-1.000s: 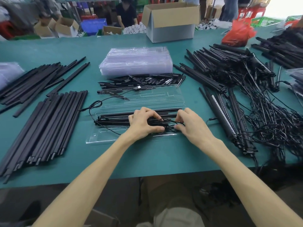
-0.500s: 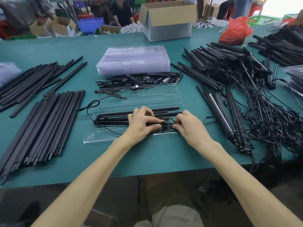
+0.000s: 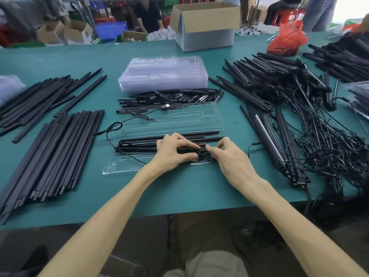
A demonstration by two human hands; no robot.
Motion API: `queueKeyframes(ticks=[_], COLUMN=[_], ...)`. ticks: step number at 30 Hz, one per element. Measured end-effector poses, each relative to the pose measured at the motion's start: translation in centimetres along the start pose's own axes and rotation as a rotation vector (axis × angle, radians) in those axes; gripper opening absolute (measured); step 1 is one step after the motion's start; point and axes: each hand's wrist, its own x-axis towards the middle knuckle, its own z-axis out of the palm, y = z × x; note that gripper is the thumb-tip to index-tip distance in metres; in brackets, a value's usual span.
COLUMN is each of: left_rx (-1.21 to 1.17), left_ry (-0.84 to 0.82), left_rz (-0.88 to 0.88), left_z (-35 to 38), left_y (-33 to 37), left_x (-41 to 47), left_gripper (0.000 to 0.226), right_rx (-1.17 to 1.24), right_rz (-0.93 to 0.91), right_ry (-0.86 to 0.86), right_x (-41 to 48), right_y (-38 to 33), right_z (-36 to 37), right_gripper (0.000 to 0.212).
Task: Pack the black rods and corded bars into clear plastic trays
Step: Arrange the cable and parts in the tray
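An open clear plastic tray (image 3: pixel 127 164) lies on the green table in front of me. Black rods and a corded bar (image 3: pixel 139 144) lie along its near half, with a thin black cord looping out to the left. My left hand (image 3: pixel 173 150) rests on the bars, thumb and fingers pinching the bundled cord (image 3: pixel 203 157) at the tray's right part. My right hand (image 3: pixel 229 156) meets it from the right, its fingertips pinching the same cord bundle. A stack of clear trays (image 3: pixel 163 76) stands behind.
Plain black rods (image 3: pixel 50 152) lie in rows at the left, and short black pieces (image 3: pixel 169 96) behind the tray. A tangled heap of corded bars (image 3: pixel 299 116) fills the right. A cardboard box (image 3: pixel 205 27) and a red bag (image 3: pixel 287 39) stand at the back. People work beyond the table.
Both hands stay on the cord bundle in the tray; the right hand's fingers have lifted and shifted slightly toward the left hand. The tray and bars have not moved.
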Motion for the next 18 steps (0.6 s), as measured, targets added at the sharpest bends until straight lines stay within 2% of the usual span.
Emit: queueKeyframes(ticks=[4,8,11,18], left_rx=[-0.042,-0.026,-0.031,-0.009], left_ry=[-0.017,-0.037,-0.038,-0.018], left_rz=[-0.015,-0.007,-0.005,0.004], left_z=[-0.3,-0.4,-0.5,-0.3], left_y=[0.0,0.1,0.1,0.1], left_x=[0.0,-0.1,-0.1,-0.1], left_gripper=[0.030,0.039,0.039,0.039], right_rx=[-0.016,0.025,0.034,-0.020], right_rz=[-0.040,-0.055,-0.065,-0.136], right_ry=[-0.004,-0.038,-0.062,-0.035], right_x=[0.0,-0.2,-0.5,-0.8], right_y=[0.4,1.1,1.3,1.0], right_z=[-0.1,-0.5,-0.6,-0.7], right_gripper=[0.028,0.033,0.039,0.034])
